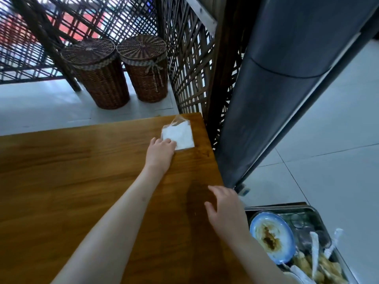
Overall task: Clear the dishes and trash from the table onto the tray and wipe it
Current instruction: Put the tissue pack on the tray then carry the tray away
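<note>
A white napkin pack in clear plastic (180, 134) lies near the far right corner of the wooden table (82, 171). My left hand (161, 152) reaches out to it and its fingertips touch the pack's near edge. My right hand (224, 208) hovers with fingers spread and relaxed over the table's right edge, holding nothing. Below the table at the right sits a metal tray (316, 214) with a dirty blue plate (270, 235), crumpled trash (311, 267) and white plastic utensils (314, 251).
Two lidded wicker baskets (98, 74) (146, 66) stand on the tiled floor beyond the table. A dark lattice screen (190, 64) and a wide dark column (276, 89) rise right beside the table's right side.
</note>
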### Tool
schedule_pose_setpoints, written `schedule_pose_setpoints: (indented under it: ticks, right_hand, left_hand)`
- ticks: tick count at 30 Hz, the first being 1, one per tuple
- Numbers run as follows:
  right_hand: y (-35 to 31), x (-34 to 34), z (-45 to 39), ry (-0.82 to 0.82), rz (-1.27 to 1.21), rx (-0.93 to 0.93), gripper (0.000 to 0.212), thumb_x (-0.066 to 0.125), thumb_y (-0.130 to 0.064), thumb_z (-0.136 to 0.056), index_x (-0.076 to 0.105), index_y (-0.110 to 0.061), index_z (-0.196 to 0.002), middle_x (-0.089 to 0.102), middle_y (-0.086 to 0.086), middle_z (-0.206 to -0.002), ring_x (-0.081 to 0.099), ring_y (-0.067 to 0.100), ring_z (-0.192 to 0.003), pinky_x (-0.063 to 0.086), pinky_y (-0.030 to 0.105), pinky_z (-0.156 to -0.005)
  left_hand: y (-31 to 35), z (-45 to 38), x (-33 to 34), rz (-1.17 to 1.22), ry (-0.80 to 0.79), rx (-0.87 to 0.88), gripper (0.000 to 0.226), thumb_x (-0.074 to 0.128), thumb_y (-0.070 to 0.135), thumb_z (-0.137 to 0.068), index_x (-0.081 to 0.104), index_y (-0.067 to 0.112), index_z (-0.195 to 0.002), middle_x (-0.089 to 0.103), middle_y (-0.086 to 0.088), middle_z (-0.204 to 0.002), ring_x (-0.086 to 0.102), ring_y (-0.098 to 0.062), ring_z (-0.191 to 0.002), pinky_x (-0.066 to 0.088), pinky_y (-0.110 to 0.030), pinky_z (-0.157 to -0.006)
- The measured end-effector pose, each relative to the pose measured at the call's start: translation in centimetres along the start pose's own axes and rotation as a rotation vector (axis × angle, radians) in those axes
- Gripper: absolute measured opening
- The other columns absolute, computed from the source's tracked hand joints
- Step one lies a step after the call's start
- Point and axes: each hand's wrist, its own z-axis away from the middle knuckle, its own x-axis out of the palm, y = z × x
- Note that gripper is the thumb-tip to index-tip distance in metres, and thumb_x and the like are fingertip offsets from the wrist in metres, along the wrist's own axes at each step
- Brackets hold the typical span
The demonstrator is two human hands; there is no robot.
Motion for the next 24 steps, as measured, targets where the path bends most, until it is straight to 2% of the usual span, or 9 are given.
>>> schedule_pose_setpoints:
  ticks: [2,5,7,9,11,15,20,22,24]
  right_hand:
    - [0.4,-0.4,0.7,0.017,0.000,0.001,0.043,0.053,-0.032,-0.091,0.048,-0.022,-0.133,0.051,-0.007,-0.132,0.039,0.010,-0.124,0.026,0.019,-0.103]
    - [1.5,-1.2,1.7,0.031,-0.007,0.021,0.043,0.054,-0.030,-0.091,0.049,-0.020,-0.133,0.052,-0.006,-0.131,0.039,0.011,-0.125,0.027,0.020,-0.104]
    - [2.2,-2.0,2.7,0.037,-0.018,0.041,0.043,0.054,-0.028,-0.091,0.049,-0.019,-0.133,0.052,-0.005,-0.131,0.039,0.011,-0.125,0.028,0.021,-0.104]
    - [2.9,-2.9,3.8,0.052,-0.029,0.057,0.042,0.055,-0.027,-0.091,0.050,-0.019,-0.132,0.054,-0.004,-0.129,0.041,0.011,-0.124,0.029,0.020,-0.103]
    - [3.9,-3.8,5.2,0.060,-0.044,0.080,0.041,0.056,-0.026,-0.090,0.051,-0.018,-0.131,0.055,-0.004,-0.128,0.042,0.011,-0.123,0.028,0.018,-0.101]
    - [5.9,-5.5,8.9,0.041,-0.078,0.134,0.042,0.058,-0.023,-0.089,0.053,-0.015,-0.129,0.056,-0.001,-0.126,0.044,0.014,-0.121,0.027,0.019,-0.102]
    - [10.7,-7.0,13.4,0.004,-0.028,0.181,0.039,0.056,-0.024,-0.090,0.052,-0.017,-0.129,0.055,-0.002,-0.125,0.044,0.015,-0.119,0.034,0.024,-0.099]
    - [13.0,-7.5,15.1,-0.014,-0.026,0.212,0.040,0.055,-0.024,-0.091,0.051,-0.017,-0.130,0.055,-0.003,-0.127,0.042,0.013,-0.121,0.034,0.023,-0.099]
    - [14.9,-7.9,16.6,-0.029,-0.035,0.222,0.040,0.056,-0.024,-0.090,0.052,-0.016,-0.129,0.055,-0.003,-0.127,0.042,0.012,-0.122,0.034,0.023,-0.101]
  left_hand:
    - [0.2,0.4,-0.6,-0.002,0.032,-0.019,0.020,0.047,0.018,-0.095,0.064,0.018,-0.106,0.066,-0.004,-0.105,0.057,-0.024,-0.106,0.032,-0.037,-0.106]
    - [0.7,2.2,-1.4,0.049,0.118,-0.009,0.017,0.052,0.017,-0.094,0.068,0.014,-0.090,0.069,-0.005,-0.088,0.061,-0.024,-0.087,0.044,-0.034,-0.088]
    - [1.0,4.1,-2.2,0.181,0.220,-0.001,0.016,0.058,0.017,-0.090,0.070,0.010,-0.082,0.069,-0.006,-0.079,0.060,-0.024,-0.074,0.045,-0.033,-0.073]
    - [1.4,6.3,-2.9,0.261,0.293,0.001,0.011,0.066,0.015,-0.085,0.070,0.010,-0.076,0.068,-0.004,-0.073,0.053,-0.018,-0.064,0.044,-0.032,-0.066]
    - [2.3,8.6,-3.2,0.282,0.327,0.012,0.007,0.072,0.012,-0.079,0.069,0.011,-0.073,0.067,-0.003,-0.069,0.045,-0.011,-0.062,0.049,-0.034,-0.065]
    - [6.4,12.8,-3.5,0.371,0.352,-0.032,0.005,0.075,0.010,-0.076,0.071,0.011,-0.078,0.069,-0.003,-0.076,0.048,-0.007,-0.066,0.053,-0.039,-0.070]
    - [15.1,16.0,-3.0,0.450,0.337,0.039,0.004,0.073,0.008,-0.078,0.072,0.008,-0.082,0.070,-0.006,-0.080,0.065,-0.021,-0.073,0.051,-0.040,-0.083]
    - [18.4,16.8,-2.6,0.455,0.309,0.110,0.004,0.073,0.006,-0.077,0.072,0.008,-0.080,0.069,-0.005,-0.077,0.063,-0.020,-0.071,0.049,-0.033,-0.082]
    - [20.7,17.3,-2.2,0.447,0.284,0.111,0.004,0.073,0.004,-0.076,0.072,0.008,-0.078,0.068,-0.005,-0.075,0.062,-0.021,-0.071,0.051,-0.035,-0.076]
